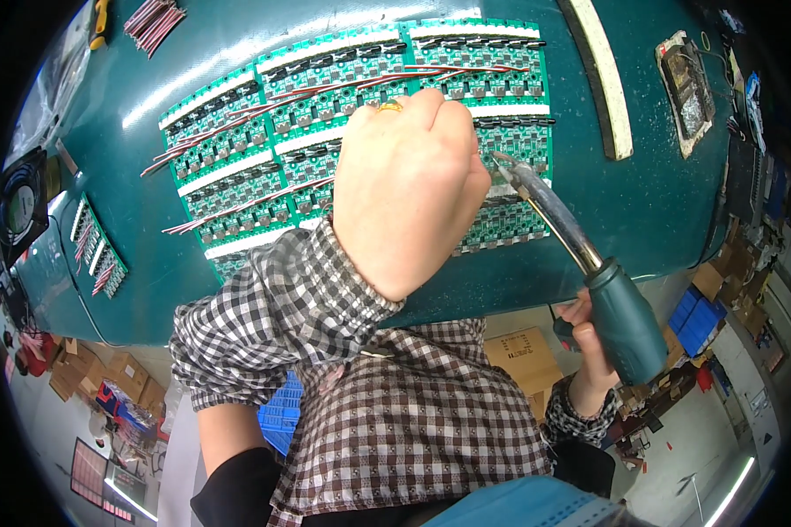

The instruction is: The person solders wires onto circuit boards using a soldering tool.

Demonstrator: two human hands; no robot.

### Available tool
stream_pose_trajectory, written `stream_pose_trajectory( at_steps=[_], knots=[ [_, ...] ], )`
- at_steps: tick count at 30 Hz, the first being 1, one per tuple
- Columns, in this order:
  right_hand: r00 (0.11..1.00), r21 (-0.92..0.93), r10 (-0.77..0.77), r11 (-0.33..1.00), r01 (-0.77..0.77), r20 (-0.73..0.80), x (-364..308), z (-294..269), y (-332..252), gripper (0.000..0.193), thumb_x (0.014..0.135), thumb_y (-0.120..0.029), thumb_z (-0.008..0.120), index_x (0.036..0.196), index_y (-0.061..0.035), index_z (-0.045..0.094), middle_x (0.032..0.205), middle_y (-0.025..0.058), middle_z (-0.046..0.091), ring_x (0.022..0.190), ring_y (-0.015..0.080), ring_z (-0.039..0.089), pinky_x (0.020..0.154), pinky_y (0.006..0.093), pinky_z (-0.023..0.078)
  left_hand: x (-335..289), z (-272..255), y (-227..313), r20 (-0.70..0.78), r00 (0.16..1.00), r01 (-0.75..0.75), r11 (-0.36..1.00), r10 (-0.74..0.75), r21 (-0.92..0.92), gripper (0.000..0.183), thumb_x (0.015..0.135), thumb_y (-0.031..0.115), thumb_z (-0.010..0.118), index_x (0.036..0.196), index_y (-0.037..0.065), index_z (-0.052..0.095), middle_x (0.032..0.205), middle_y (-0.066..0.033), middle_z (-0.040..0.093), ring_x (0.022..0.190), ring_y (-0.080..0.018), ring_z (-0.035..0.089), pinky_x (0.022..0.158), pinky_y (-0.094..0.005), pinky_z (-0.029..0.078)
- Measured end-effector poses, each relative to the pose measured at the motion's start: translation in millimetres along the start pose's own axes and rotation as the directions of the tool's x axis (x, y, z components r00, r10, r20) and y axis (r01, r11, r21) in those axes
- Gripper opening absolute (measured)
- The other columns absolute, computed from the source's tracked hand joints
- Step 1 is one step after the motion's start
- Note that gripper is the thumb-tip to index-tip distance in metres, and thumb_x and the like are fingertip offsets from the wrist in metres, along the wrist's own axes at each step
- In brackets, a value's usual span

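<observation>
A wide panel of green circuit boards [224, 158] lies on the green tabletop, crossed by white strips and rows of small parts. Thin red, black and white wires [264, 110] run across it in long lines. Over the panel's middle my left hand [410, 189] is closed, knuckles up; whatever its fingertips pinch is hidden beneath it. My right hand [594, 351] grips a soldering iron [626, 321] by its thick dark green handle. The iron slants up and left, its tip just right of my left hand, over the boards; contact cannot be made out.
To the right lie a pale curved strip [605, 83] and a worn tray with dark, silvery residue [684, 92]. At left are a small board piece with wires [97, 246] and a black fan [22, 202]. A wire bundle [154, 25] rests at the far left.
</observation>
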State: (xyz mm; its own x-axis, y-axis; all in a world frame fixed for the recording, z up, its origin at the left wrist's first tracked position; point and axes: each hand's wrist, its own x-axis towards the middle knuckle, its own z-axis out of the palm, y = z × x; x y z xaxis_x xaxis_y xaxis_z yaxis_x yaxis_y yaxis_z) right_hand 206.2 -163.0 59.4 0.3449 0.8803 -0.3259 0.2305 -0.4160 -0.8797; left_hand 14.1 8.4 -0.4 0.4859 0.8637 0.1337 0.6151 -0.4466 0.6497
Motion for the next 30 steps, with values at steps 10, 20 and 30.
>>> stream_pose_trajectory(
  at_steps=[10,20,30],
  knots=[
    [0.992,0.261,0.012,0.965,0.021,-0.122,3.3,9.1,-3.4,0.05,0.075,-0.02,0.072,0.107,0.0112,0.05,0.076,0.0121,0.058,0.067,0.0201,0.059,0.069,0.0355,0.053,1.2,-2.6,0.5,0.007,1.0,-0.001,0.999,0.001,-0.034,0.016,0.064,0.001,0.066,0.072,0.007,0.053,0.072,-0.0065,0.054,0.062,-0.0262,0.051,0.058,-0.0355,0.037],
    [0.997,0.661,0.017,0.749,0.037,-0.074,38.6,12.1,20.0,0.044,0.092,-0.042,0.048,0.106,0.0004,0.046,0.075,0.0036,0.047,0.071,0.0156,0.05,0.069,0.0326,0.051,2.0,-4.9,4.2,0.061,0.998,0.025,1.0,-0.024,-0.013,0.016,0.067,0.003,0.067,0.073,0.007,0.053,0.071,-0.0042,0.053,0.061,-0.0214,0.051,0.058,-0.0336,0.036],
    [0.996,0.922,-0.077,0.388,-0.005,0.038,76.8,33.4,20.5,0.046,0.092,-0.043,0.048,0.103,0.001,0.046,0.077,0.003,0.047,0.076,0.0179,0.05,0.111,0.0512,0.017,-13.5,-39.8,4.5,0.137,0.99,-0.019,1.0,0.016,0.018,0.033,0.071,0.003,0.071,0.1,0.003,0.055,0.093,-0.0122,0.057,0.082,-0.0244,0.057,0.069,-0.0354,0.046]
  ],
)
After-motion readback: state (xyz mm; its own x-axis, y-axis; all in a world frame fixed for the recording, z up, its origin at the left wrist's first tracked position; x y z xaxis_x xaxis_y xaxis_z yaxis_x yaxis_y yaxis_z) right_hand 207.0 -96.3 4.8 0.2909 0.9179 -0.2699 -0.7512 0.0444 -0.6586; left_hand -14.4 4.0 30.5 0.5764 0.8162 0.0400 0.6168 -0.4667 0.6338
